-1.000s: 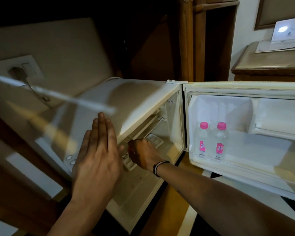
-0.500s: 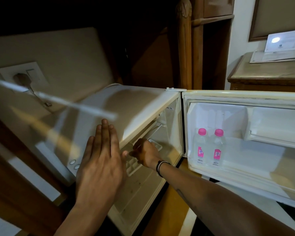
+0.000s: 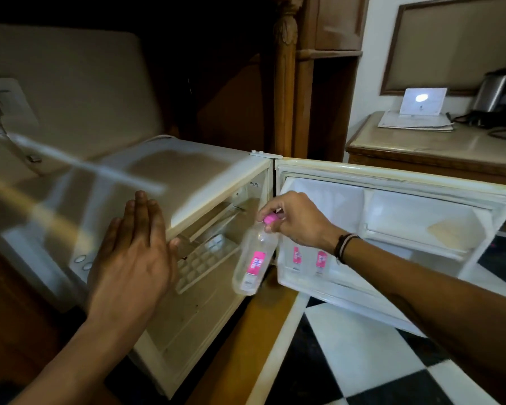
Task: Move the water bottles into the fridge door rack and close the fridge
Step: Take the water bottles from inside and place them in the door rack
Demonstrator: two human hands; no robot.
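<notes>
Since the earlier frame, a water bottle (image 3: 254, 258) has been lifted out of the fridge (image 3: 193, 173) and is held at its pink cap by the fingers (image 3: 270, 207) of the right hand (image 3: 297, 219), hanging tilted between the fridge opening and the door rack (image 3: 348, 283). Two bottles (image 3: 308, 258) already stand in the rack. With so light a pinch, the bottle could be swung against the door edge or dropped onto the tiled floor (image 3: 362, 346). Open room is seen right of them. The left hand (image 3: 132, 258) is held flat and open, empty, beside the fridge front.

Two bottles (image 3: 308, 258) stand in the door rack (image 3: 348, 283), right of the fridge (image 3: 187, 176).
</notes>
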